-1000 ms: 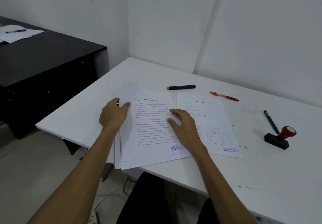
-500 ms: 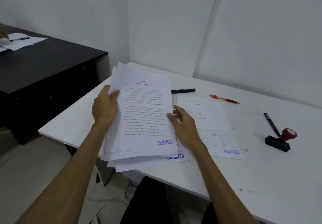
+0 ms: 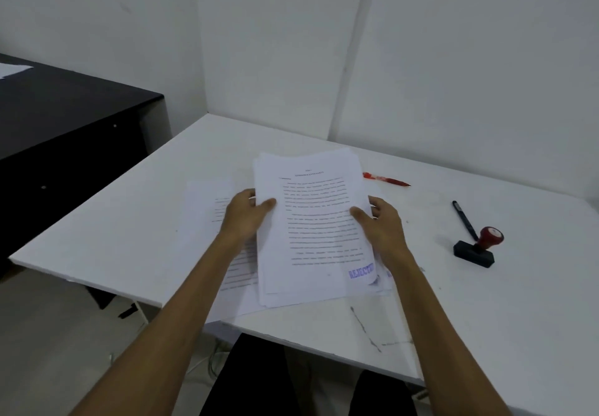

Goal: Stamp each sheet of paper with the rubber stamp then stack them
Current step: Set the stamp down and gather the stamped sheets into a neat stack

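Observation:
I hold a stack of printed sheets (image 3: 311, 224) with both hands, tilted above the white table (image 3: 129, 221). My left hand (image 3: 246, 218) grips its left edge, thumb on top. My right hand (image 3: 379, 224) grips the right edge the same way. The top sheet bears a blue "REJECTED" mark (image 3: 361, 271) at its lower right corner. Another printed sheet (image 3: 207, 208) lies flat on the table under my left hand. The rubber stamp (image 3: 478, 247), red knob on a black base, stands on the table to the right, apart from both hands.
A black pen (image 3: 465, 219) lies just behind the stamp. A red pen (image 3: 385, 179) lies behind the stack. A dark desk (image 3: 64, 117) with papers stands at the left. Walls close the table's far side. The table's front edge runs just below the stack.
Both hands lifted the stack off the table's left part and carried it right, over the spot where a single stamped sheet lay. One sheet stays on the left. My view shifted right.

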